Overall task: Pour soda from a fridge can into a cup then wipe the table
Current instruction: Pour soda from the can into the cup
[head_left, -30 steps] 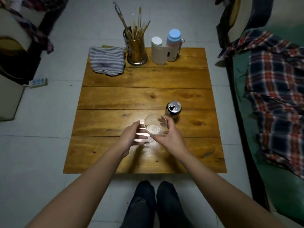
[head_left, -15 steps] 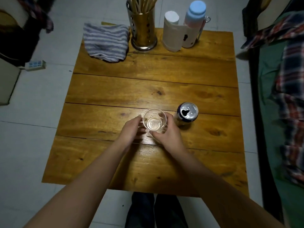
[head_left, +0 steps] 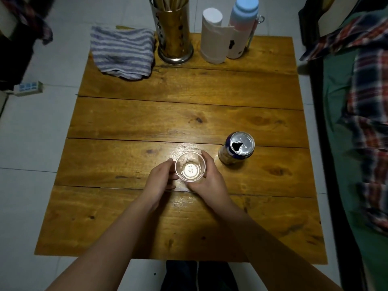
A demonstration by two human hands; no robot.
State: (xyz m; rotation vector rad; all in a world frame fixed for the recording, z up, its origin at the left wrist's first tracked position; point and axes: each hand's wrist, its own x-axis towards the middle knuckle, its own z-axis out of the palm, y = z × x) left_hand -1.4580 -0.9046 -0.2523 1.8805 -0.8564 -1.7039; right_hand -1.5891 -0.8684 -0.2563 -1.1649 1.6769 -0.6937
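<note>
Two hands on one clear cup (head_left: 190, 167), and it stands upright near the middle of the wooden bench (head_left: 189, 114).

The right hand (head_left: 210, 179) curls its grip round the cup's right side, fingers over the far edge and thumb on the near wall; the left hand (head_left: 160, 177) rests against the left side with its fingers bent toward the cup, though I cannot tell how firmly it holds. The soda can (head_left: 237, 148) stands at about two o'clock from the cup, just beside it, apart from both hands, its top already open. Up at eleven o'clock lies a striped cloth (head_left: 123, 53), touching nothing else. At twelve o'clock stands a metal utensil holder (head_left: 174, 32); toward one o'clock, a paper roll (head_left: 213, 36) touches a pink bottle (head_left: 242, 30).
</note>
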